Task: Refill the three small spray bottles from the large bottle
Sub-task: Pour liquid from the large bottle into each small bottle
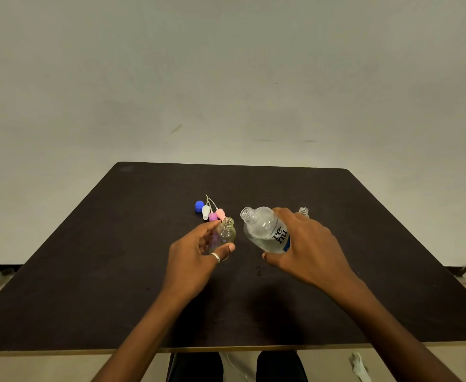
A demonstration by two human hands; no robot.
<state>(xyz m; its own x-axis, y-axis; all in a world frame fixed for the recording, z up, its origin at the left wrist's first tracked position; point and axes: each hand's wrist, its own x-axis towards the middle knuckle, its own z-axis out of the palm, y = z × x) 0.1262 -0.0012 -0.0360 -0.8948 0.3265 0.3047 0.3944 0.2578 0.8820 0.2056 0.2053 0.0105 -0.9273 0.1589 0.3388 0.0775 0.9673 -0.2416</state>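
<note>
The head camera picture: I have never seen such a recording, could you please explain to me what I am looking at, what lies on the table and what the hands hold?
There is no machine here. A person wears one wide-angle camera on the head, so you look forward and down at their own two bare arms over a dark table.

The left hand holds a small clear bottle, upright and with no cap. The right hand holds the large bottle, also open, tilted with its mouth towards the small one. It has some clear liquid inside. Nothing is pouring at this moment.

Behind the left hand lie the removed tops: a blue cap and three spray heads, white, purple and pink, with thin tubes. Behind the right hand, the neck of another small bottle shows. I cannot see a third one.
</note>
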